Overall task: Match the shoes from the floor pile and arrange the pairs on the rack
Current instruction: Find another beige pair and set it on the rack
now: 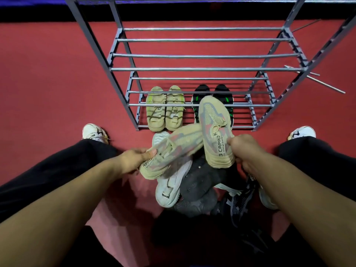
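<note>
Gripping one beige knit sneaker apiece, the person holds a matching pair above the floor pile. The left hand (133, 158) has its fingers wrapped around the heel of the left sneaker (173, 151), thumb pressed on the upper, and the shoe lies nearly level with its toe pointing right. The right hand (244, 151) pinches the heel end of the right sneaker (215, 130), which points up and away toward the rack (192, 69); its heel strap reads "CAPRO". The two toes cross just in front of the rack.

On the rack's lowest tier, a pale olive-tan pair (164, 108) sits side by side at the left, and a black pair with green marks (213, 97) sits just to its right, partly hidden by the raised sneaker. The upper tiers carry only bare bars.

Under the hands, on the red floor (48, 83), the pile includes a white sneaker (169, 189), a dark grey shoe (200, 185) and a black-and-white patterned shoe (240, 205), all touching.
</note>
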Available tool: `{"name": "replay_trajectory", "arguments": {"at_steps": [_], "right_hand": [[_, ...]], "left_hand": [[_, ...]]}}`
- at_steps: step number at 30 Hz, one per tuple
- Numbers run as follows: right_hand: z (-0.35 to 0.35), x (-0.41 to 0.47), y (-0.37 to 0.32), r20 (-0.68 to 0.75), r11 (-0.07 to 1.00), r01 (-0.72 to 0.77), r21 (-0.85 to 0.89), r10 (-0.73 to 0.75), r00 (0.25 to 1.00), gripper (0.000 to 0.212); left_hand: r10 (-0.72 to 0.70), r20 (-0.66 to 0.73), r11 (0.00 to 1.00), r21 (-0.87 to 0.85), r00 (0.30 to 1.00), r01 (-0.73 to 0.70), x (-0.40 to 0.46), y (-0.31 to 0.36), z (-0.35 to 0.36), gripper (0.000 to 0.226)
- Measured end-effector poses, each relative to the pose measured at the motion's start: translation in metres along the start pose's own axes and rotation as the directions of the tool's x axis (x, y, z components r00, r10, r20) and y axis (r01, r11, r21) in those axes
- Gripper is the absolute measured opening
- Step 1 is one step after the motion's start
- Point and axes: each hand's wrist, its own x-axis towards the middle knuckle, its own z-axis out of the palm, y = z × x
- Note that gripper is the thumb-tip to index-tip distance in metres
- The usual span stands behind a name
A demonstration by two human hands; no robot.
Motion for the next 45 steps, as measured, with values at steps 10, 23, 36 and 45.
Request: {"name": "replay_trajectory", "arguments": {"at_steps": [10, 23, 36, 45], "right_hand": [[0.01, 0.019, 0.0, -0.161, 0.986, 0.095, 0.14, -0.072, 0.984, 0.024], [0.083, 0.079, -0.085, -0.077, 0.961, 0.244, -0.132, -0.255, 0.964, 0.035], [0.126, 0.133, -0.15, 0.127, 0.752, 0.314, -0.58, -0.297, 0.946, 0.033], [0.111, 0.127, -0.143, 0.198, 0.98, 0.196, -0.03, -0.186, 0.962, 0.025]], "left_hand": [[0.011, -0.314, 0.972, -0.218, 0.949, -0.083, 0.004, 0.034, 0.029, 0.038], [-0.075, -0.542, 0.956, -0.278, 0.837, -0.094, 0.095, 0.098, -0.037, 0.077], [-0.149, -0.576, 0.97, -0.244, 0.804, 0.005, 0.157, 0.129, -0.058, 0.049], [-0.119, -0.638, 0.977, -0.213, 0.761, -0.026, 0.146, 0.129, -0.052, 0.049]]}}
